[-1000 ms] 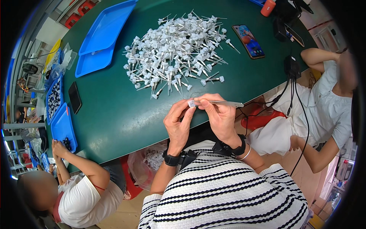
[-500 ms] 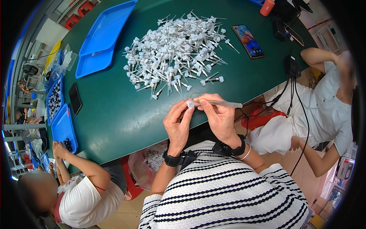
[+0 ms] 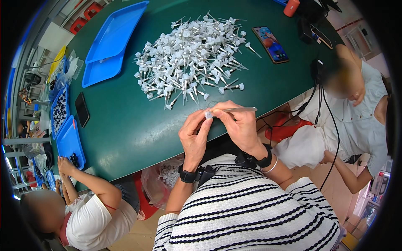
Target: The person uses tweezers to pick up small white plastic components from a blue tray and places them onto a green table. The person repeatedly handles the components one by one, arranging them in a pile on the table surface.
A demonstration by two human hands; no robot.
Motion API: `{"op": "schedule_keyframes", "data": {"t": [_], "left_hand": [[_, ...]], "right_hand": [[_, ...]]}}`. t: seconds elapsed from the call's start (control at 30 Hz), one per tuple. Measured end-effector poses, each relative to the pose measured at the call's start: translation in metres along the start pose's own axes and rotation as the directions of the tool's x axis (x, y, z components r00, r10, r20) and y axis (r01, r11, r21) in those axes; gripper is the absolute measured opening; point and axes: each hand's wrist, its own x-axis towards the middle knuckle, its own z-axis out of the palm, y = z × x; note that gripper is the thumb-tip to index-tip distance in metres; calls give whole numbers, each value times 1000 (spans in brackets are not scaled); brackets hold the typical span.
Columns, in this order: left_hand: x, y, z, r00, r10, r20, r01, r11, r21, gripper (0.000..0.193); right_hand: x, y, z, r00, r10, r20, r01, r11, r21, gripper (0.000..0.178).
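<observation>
Over the table's near edge, my two hands meet. My left hand (image 3: 193, 138) is closed, pinching a small white plastic piece (image 3: 209, 115) between thumb and fingertips. My right hand (image 3: 240, 127) is closed around a slim, flat silver metal tool (image 3: 245, 109) that looks like tweezers. Its back end sticks out to the right, while its front end is hidden by my fingers at the white piece. Beyond my hands lies a large pile of white plastic parts with thin metal stems (image 3: 188, 58).
Two blue trays (image 3: 104, 73) overlap at the far left, near a dark phone (image 3: 82, 109). Another phone (image 3: 271, 44) lies right of the pile. Black cables (image 3: 321, 90) hang off the right edge. Co-workers sit at left and right. A bag of parts (image 3: 167, 175) is below the table.
The tool has shifted left and its back end now shows shorter and higher. My right hand has turned slightly. The co-worker at right has leaned the head toward the table.
</observation>
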Motion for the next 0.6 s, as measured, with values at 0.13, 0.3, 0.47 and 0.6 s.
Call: {"op": "schedule_keyframes", "data": {"t": [0.13,0.3,0.47,0.6], "left_hand": [[0,-4,0,999,-31,-14,29,996,-85,23],[-3,-11,0,995,-103,-6,98,966,-237,22],[-2,-10,0,995,-99,1,97,969,-225,22],[-3,-9,0,997,-75,-1,73,977,-199,22]], "right_hand": [[1,-3,2,1000,7,-20,-6,999,45,9],[-7,1,9,992,81,-94,-66,986,153,10],[-7,5,10,994,17,-104,-4,992,124,9],[-6,6,9,997,-20,-71,24,998,56,8]]}}
